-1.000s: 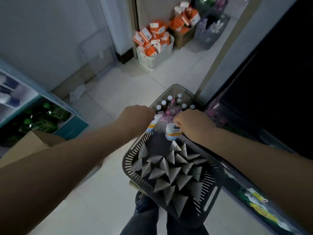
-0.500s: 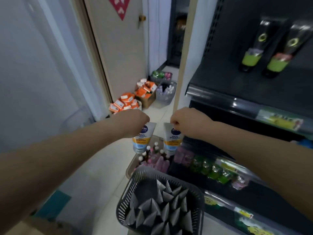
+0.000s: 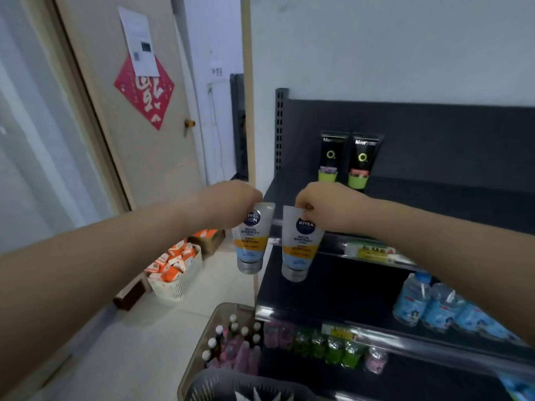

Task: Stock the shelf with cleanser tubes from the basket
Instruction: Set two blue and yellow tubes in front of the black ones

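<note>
My left hand [image 3: 231, 202] pinches the crimped top of a silver cleanser tube [image 3: 252, 241] that hangs cap down. My right hand [image 3: 327, 208] holds a second, matching cleanser tube [image 3: 299, 247] the same way. Both tubes hang side by side in front of the left end of the dark top shelf [image 3: 434, 198]. Two black tubes with green caps [image 3: 346, 160] stand at the back of that shelf. Only the rim of the grey basket [image 3: 231, 386] shows at the bottom edge.
Lower shelves carry water bottles [image 3: 428, 305] and small green and pink packs [image 3: 327, 345]. A clear bin of small bottles [image 3: 231, 340] stands on the floor by the shelf. A white basket of orange boxes [image 3: 173, 267] sits by a door [image 3: 139, 134].
Both hands have lifted a tube each out of the basket and up to the top shelf's height. My view has swung up from the floor to the shelf.
</note>
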A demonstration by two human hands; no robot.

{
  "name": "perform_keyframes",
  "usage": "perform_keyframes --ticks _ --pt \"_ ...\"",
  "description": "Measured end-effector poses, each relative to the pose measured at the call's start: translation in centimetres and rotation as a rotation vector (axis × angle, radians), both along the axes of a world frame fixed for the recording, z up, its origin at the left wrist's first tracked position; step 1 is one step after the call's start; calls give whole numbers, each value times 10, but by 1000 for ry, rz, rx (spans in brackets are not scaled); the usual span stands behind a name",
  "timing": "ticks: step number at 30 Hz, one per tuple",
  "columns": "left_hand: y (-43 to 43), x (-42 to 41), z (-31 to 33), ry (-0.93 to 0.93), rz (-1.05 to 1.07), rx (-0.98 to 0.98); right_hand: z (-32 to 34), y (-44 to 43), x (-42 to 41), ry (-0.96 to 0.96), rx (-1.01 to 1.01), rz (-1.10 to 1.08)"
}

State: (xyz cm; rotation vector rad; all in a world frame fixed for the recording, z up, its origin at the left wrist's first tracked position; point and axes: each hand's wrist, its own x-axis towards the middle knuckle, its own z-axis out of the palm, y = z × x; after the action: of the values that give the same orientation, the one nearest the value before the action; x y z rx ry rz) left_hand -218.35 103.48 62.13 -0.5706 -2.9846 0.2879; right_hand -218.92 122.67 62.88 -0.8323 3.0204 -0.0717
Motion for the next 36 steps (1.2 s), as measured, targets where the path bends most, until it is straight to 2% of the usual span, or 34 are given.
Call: perform_keyframes --ticks 7,13,24,36 --pt "53 -36 53 59 -104 87 49 48 -16 68 -58 -73" --pt "91 -76 70 81 -149 110 68 82 -46 120 -73 -166" --pt "132 -150 62 68 -118 114 59 126 -111 100 -75 -240" --pt "143 -183 42 24 -108 105 46 132 -145 68 -41 -238"
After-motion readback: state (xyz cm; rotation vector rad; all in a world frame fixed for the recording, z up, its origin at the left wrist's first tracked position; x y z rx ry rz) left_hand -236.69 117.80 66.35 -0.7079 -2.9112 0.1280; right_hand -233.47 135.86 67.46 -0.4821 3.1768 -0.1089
